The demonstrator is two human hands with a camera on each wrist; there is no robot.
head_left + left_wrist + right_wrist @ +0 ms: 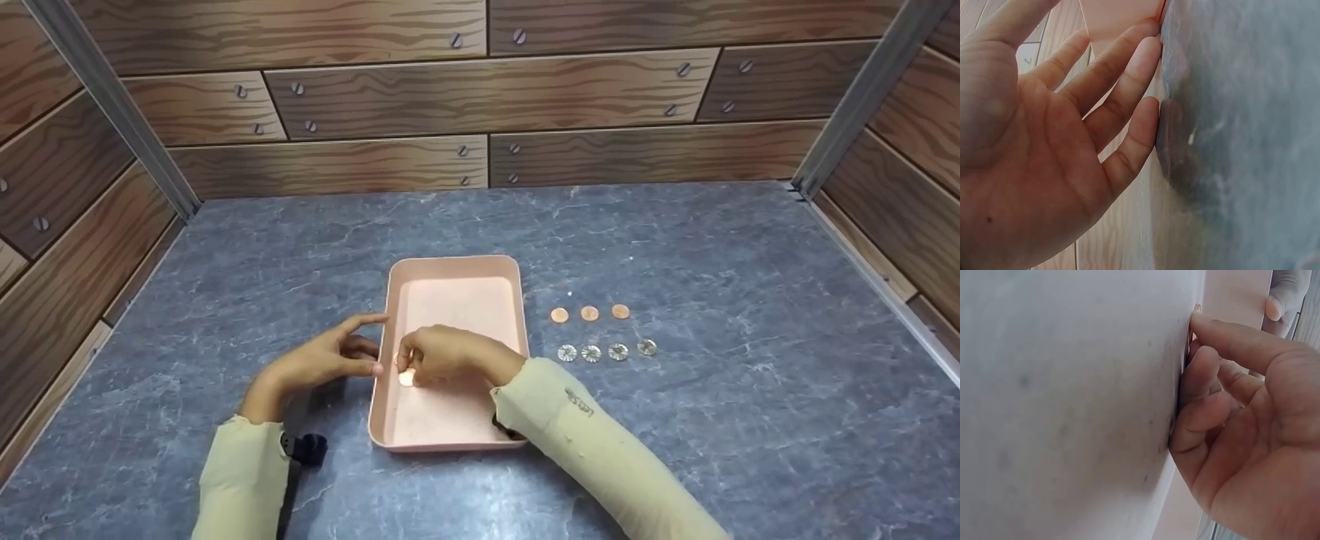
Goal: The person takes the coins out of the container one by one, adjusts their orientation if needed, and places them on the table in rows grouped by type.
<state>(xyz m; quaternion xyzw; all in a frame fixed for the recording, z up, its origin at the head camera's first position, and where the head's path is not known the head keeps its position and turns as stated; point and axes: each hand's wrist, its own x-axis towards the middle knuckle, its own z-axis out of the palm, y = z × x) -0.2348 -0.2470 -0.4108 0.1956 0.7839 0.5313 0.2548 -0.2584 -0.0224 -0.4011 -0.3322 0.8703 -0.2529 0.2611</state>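
Observation:
A shallow pink tray (457, 446) lies on the table with my right hand (442, 352) inside it, near its left wall. The fingers of that hand are curled, and thumb and fingertips pinch a copper coin (1197, 309) low at the tray floor; most of this coin is hidden by the hand. Another shiny copper coin (407, 377) rests on the tray floor just below the fingertips. Outside, my left hand (319, 356) touches the tray's left side with spread thumb and index finger. Its other fingers are loosely bent, their tips at the tabletop in the left wrist view.
Right of the tray, three copper coins (589, 313) form a row. Nearer to me is a row of several silver coins (591, 353). The grey-blue marbled table (712, 420) is bounded by wood-patterned walls (495, 90) at the back and sides.

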